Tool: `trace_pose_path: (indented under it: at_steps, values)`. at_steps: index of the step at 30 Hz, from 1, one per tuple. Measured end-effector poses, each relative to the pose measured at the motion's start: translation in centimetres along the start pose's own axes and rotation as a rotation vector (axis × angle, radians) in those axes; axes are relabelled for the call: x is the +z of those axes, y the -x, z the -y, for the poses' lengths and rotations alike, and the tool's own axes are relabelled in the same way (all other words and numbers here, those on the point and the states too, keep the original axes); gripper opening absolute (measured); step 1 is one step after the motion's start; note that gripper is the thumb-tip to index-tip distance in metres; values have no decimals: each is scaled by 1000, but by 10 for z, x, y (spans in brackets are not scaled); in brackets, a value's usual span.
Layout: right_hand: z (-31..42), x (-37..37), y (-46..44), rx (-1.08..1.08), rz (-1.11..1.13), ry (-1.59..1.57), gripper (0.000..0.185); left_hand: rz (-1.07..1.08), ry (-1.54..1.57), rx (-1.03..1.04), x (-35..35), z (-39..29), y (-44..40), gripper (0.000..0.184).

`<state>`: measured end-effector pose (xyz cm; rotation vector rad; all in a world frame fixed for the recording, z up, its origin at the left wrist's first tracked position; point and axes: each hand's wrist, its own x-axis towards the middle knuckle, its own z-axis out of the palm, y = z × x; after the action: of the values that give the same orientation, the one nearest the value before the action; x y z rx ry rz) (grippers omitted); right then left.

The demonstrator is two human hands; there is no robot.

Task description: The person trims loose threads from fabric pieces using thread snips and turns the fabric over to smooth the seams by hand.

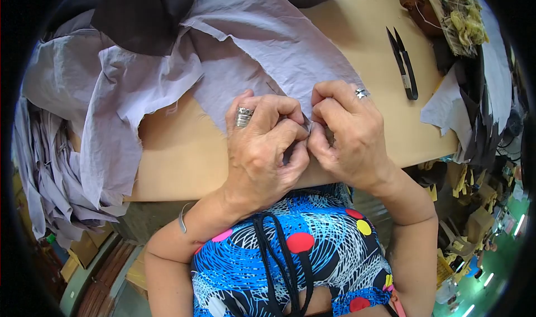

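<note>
Close together at the table's front edge, my left hand (265,141) and my right hand (352,130) both pinch the near corner of a pale mauve fabric piece (290,49). Their fingertips almost meet at that corner, and the exact bit between them is small and partly hidden. From there the fabric spreads away across the table, with a raw edge along it. A fold of the same cloth lies under its left side. Rings show on both hands.
Black thread snips (403,63) lie at the right on the tan table (178,155). More mauve fabric (111,99) is heaped at left and hangs over the edge, with a dark cloth (139,15) on top. Fabric scraps (446,105) and tangled yellowish material (466,21) sit at far right.
</note>
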<state>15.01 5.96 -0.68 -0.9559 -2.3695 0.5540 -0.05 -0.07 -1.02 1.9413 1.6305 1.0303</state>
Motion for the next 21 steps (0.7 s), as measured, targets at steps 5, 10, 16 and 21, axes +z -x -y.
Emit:
trace_pose_path:
  at_steps: [5,10,16,21]
  values:
    - [-1,-4,-4,-6,39,9,17,12,-4,2,-2,0,1,14]
    - [-3,3,-6,-19,0,164,16,-7,11,-1,1,-1,2,14]
    - [-39,-36,-15,131,-161,406,15,-14,40,7,-1,2,3,14]
    - [-80,-61,-7,262,-156,537,34,-30,64,4,0,2,4,13]
